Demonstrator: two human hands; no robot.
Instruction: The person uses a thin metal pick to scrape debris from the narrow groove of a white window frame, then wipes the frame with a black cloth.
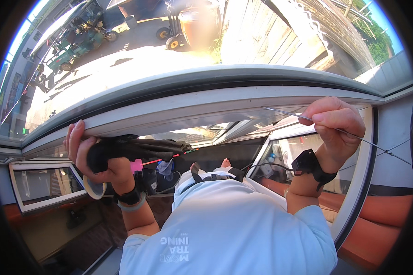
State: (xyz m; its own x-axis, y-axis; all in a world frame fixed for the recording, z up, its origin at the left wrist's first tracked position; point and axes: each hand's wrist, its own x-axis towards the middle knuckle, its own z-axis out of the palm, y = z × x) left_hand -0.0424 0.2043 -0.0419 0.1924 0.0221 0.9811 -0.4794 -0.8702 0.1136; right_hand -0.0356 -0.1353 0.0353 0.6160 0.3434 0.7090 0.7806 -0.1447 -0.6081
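Note:
My left hand is at the left of the view, its fingertips against the white window frame, and it grips a bunched black cloth. A roll of tape hangs by that hand's wrist. At the right, my right hand pinches a thin metal rod between thumb and fingers. The rod's left tip lies close to the frame; whether it touches cannot be told. Its other end reaches down to the right, near more thin wires.
An open window sash stands at the left and another at the right. Red-brown upholstered seating is at the lower right. Outside the glass are a green three-wheeled cart and a wooden roof or wall.

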